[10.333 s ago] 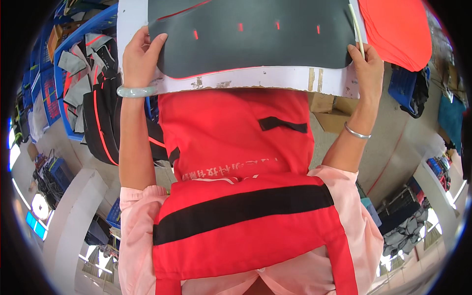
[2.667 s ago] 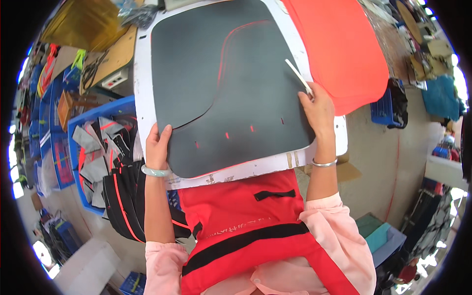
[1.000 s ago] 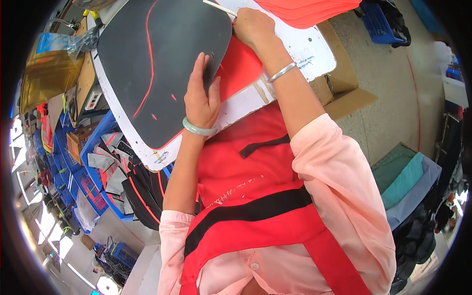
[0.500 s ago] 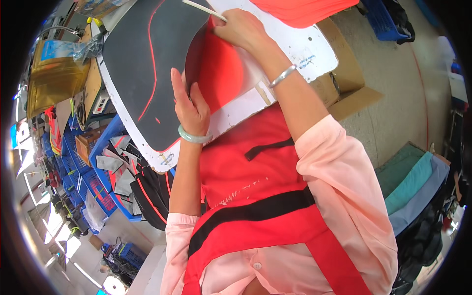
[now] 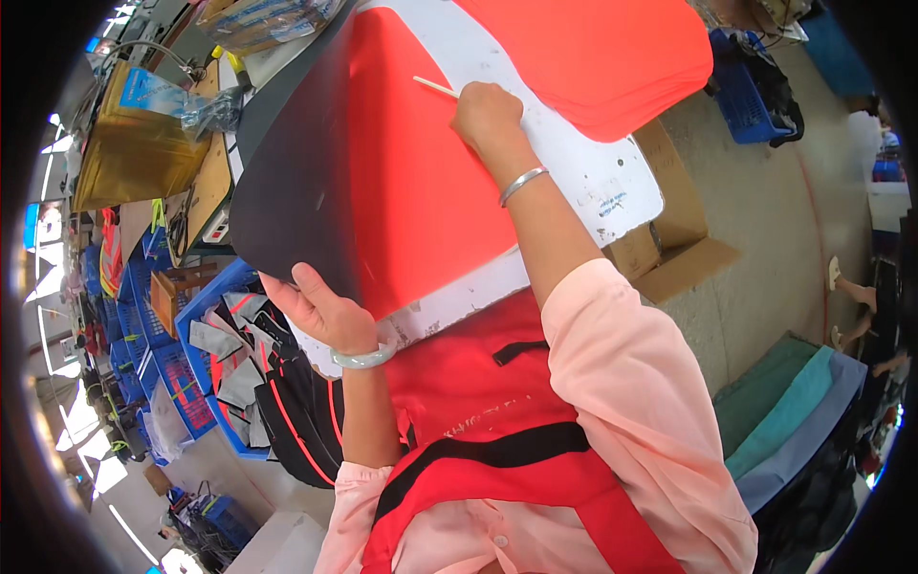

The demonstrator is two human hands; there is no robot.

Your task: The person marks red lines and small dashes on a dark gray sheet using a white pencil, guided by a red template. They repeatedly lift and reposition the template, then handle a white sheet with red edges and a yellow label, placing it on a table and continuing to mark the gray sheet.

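A large black sheet (image 5: 296,191) curves up at the left, over the white tabletop (image 5: 574,167). To its right a bright red sheet (image 5: 430,201) is spread out, meeting the black along a long line. My left hand (image 5: 320,308) pinches the black sheet's near edge, thumb on top and fingers partly hidden at the edge. In my right hand (image 5: 488,115), closed over the far right part of the red sheet, is a thin cream stick (image 5: 435,87), its tip pointing left.
A stack of red cut pieces (image 5: 612,67) sits at the table's far right. Beside the table are an open cardboard box (image 5: 684,258) and a blue basket (image 5: 741,110). On the left stands a blue crate (image 5: 215,402) of black and grey pieces. Folded cloth (image 5: 779,411) lies lower right.
My left hand has moved left and nearer with the black sheet's edge, and more red now shows. My right hand with the stick has come nearer.
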